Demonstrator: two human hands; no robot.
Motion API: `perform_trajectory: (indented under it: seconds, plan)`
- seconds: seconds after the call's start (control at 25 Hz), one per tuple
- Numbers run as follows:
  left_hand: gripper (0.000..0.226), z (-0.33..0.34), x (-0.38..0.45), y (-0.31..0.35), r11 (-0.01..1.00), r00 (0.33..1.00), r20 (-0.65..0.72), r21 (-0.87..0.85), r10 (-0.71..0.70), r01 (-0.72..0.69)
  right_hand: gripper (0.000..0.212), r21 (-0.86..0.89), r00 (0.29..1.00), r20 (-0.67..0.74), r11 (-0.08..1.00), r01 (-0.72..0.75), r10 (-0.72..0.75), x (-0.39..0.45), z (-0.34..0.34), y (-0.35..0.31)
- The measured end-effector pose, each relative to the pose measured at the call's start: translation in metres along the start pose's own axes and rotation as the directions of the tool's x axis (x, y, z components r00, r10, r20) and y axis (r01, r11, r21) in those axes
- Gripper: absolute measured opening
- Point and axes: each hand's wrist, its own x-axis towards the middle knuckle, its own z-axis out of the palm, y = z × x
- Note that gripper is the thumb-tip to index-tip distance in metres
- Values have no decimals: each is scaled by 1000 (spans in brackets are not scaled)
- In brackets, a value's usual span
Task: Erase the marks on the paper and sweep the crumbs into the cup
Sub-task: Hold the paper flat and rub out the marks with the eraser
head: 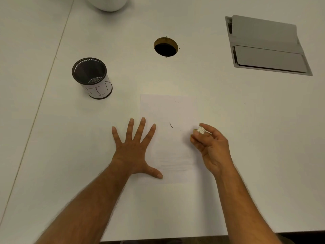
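Left hand (133, 148) flat on thin paper (175, 110), right hand (211, 143) pinching eraser (201, 130)

Lying flat on the white table (228, 106): a sheet of paper (168, 110), carrying a short dark mark (171, 125) near its middle and small specks near the far edge. Pressing down with spread, straight fingers on the sheet's left edge: the left hand (134, 150) (thumb lying on the paper). Hovering over the sheet's right edge: the right hand (212, 147), pinching a white eraser (201, 130) between thumb and fingertips. Standing upright to the far left, well apart from the sheet: a black mesh cup (91, 76) wearing a white label. Sitting farther back: a round cable hole (166, 47) and a grey hatch (267, 46).
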Motion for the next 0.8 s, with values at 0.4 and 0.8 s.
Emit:
perform_trajectory:
  seconds: [0.4, 0.8]
  plan:
    - [161, 1, 0, 0, 1000, 1000, -9, 5, -3, 3, 11, -599, 789, 11, 627, 498, -615, 16, 23, -5]
    - [161, 2, -1, 0, 1000, 1000, -16, 19, -2, 2, 14, -773, 773, 59, 460, 436, -632, 16, 8, 11]
